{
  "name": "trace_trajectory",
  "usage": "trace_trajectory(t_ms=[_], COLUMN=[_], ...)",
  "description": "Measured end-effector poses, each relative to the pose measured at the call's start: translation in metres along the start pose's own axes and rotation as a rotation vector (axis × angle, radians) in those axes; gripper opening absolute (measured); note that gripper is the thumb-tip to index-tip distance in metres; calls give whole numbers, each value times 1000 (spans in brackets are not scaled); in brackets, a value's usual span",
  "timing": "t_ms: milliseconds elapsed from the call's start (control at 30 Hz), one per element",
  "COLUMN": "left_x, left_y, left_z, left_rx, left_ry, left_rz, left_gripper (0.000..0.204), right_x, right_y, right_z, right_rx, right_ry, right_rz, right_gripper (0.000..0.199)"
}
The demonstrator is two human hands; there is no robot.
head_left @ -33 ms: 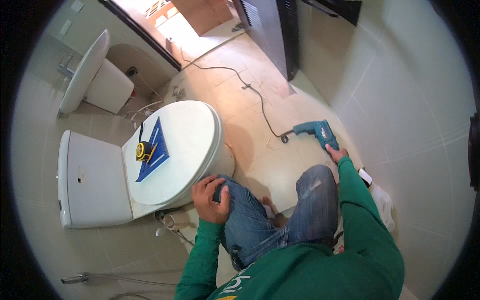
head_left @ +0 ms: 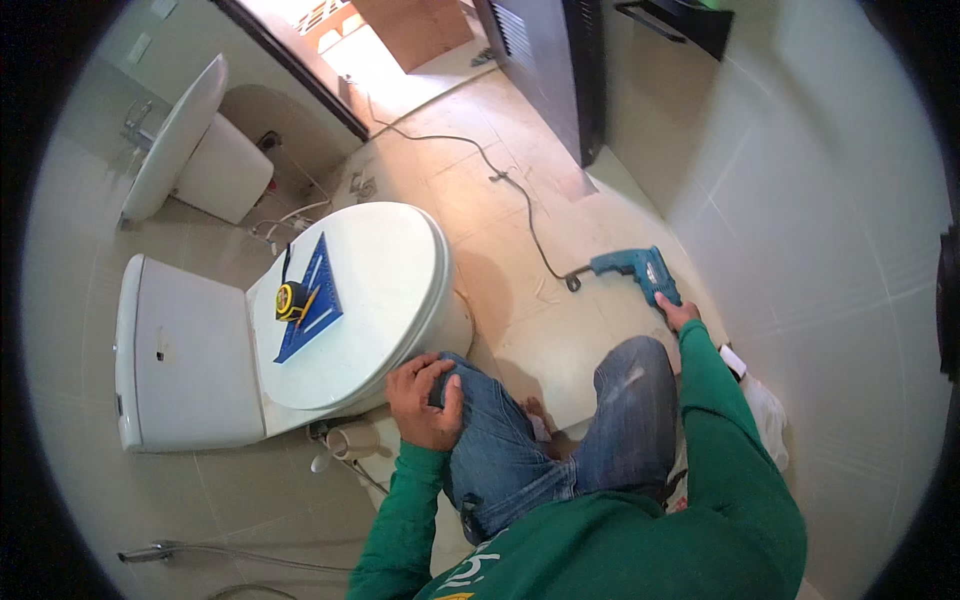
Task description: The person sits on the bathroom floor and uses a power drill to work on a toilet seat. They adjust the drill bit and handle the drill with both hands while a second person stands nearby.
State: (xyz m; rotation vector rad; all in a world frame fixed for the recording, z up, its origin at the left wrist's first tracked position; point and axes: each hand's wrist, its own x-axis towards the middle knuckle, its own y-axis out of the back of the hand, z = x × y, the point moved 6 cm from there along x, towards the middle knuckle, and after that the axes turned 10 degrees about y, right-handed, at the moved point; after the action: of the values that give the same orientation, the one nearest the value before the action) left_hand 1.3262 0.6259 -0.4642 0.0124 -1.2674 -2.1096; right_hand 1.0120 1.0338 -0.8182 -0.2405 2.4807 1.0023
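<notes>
Crossing bathroom tiles (head_left: pixel 550 335), a cord (head_left: pixel 499 176) meets the blue drill (head_left: pixel 653 272)

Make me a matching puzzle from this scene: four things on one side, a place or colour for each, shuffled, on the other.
Things:
1. Drill
2. Tape measure
3. Left hand
4. Power cord

Places and colours:
A. Resting at the left knee
B. Running across the floor toward the doorway
C. Touched by the right hand
D. Black and yellow

Right pairs: 1-C, 2-D, 3-A, 4-B
</notes>
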Motion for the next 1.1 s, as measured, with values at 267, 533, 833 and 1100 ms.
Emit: trace_trajectory(t_ms=[267, 533, 833, 1100], left_x=[10, 22, 19, 21], left_y=[-2, -15, -34, -27], left_z=[-5, 4, 0, 16], left_rx=[-51, -109, -139, -127], left_ry=[-29, -63, -57, -211], left_rz=[-16, -59, -61, -9], left_gripper=[20, 18, 19, 21], right_x=[21, 9, 4, -45], right_y=[-15, -4, 6, 66], right_z=[-21, -51, -78, -176], right_rx=[-104, -72, -135, -260], right_ry=[-23, -75, 127, 520], right_rz=[-72, -151, -116, 57], right_gripper=[145, 139, 124, 102])
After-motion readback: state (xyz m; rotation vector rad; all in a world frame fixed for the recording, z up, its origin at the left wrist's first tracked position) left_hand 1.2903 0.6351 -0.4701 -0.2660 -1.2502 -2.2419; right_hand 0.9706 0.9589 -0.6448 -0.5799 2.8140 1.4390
